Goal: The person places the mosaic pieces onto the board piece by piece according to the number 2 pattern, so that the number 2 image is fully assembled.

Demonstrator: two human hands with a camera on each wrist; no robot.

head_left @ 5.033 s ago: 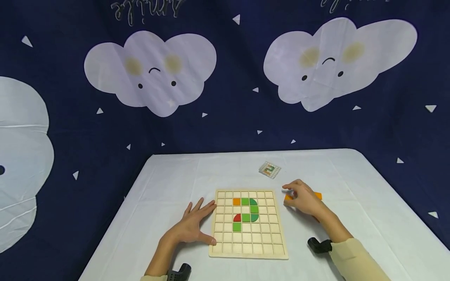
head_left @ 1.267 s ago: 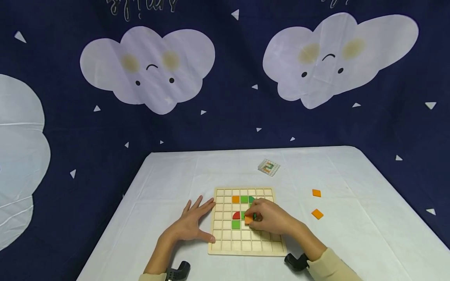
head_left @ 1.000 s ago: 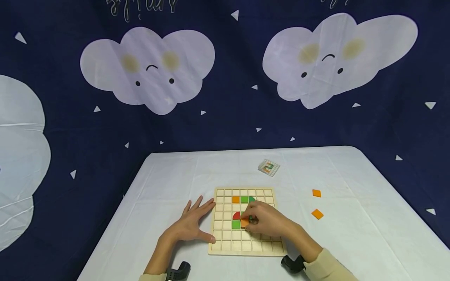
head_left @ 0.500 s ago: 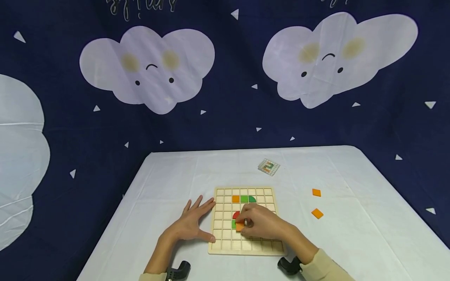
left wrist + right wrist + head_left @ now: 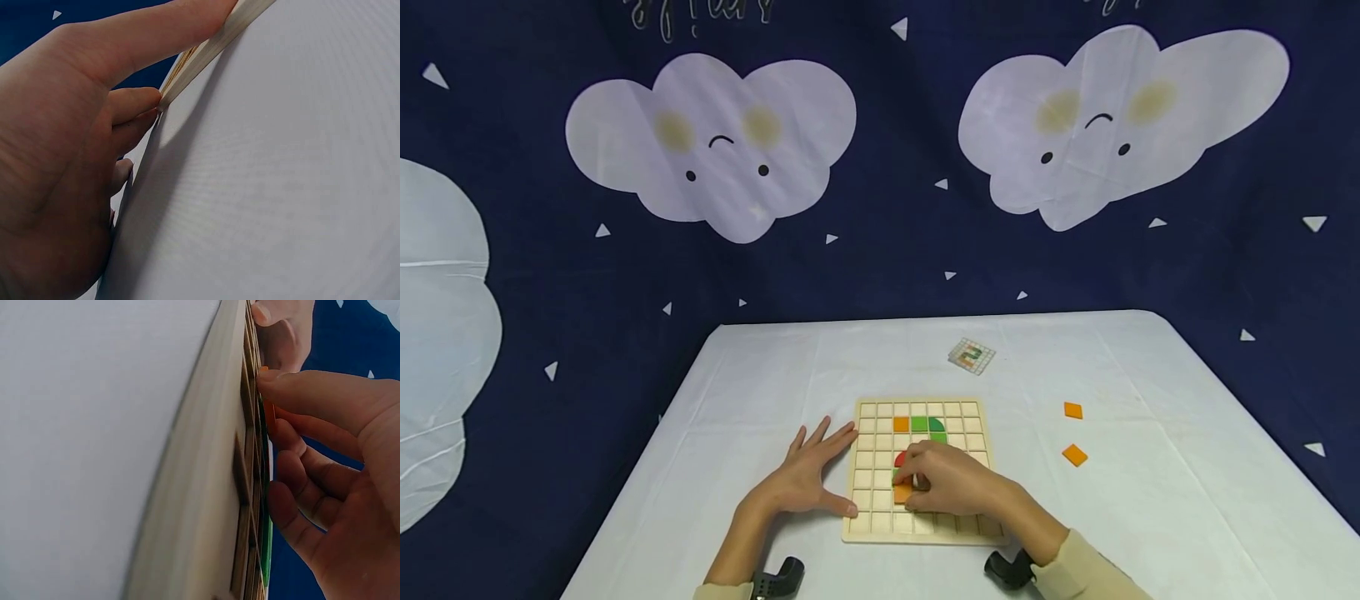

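A wooden grid board (image 5: 925,534) lies on the table. My left hand (image 5: 801,482) is spread at its left side, thumb and fingertips touching the edge; the left wrist view shows the thumb on the rim (image 5: 234,31). My right hand (image 5: 955,479) pinches an orange square tile (image 5: 902,495) between thumb and fingers, at the board's lower-middle cells. In the right wrist view the tile (image 5: 269,412) appears edge-on at the grid. An orange tile (image 5: 901,424), a green square (image 5: 919,424), a teal quarter-round (image 5: 936,424) and a red quarter-round (image 5: 901,458) sit in cells. My right hand hides other pieces.
Two loose orange tiles (image 5: 1072,410) (image 5: 1075,455) lie on the white table (image 5: 1150,500) right of the board. Behind the board is a small pattern card (image 5: 972,356) showing a coloured grid. A dark blue cloth with clouds hangs at the back.
My right hand took an orange tile from the pile at the right and brought it over the board. Lately it has slid left and nearer with the tile. My left hand has stayed put.
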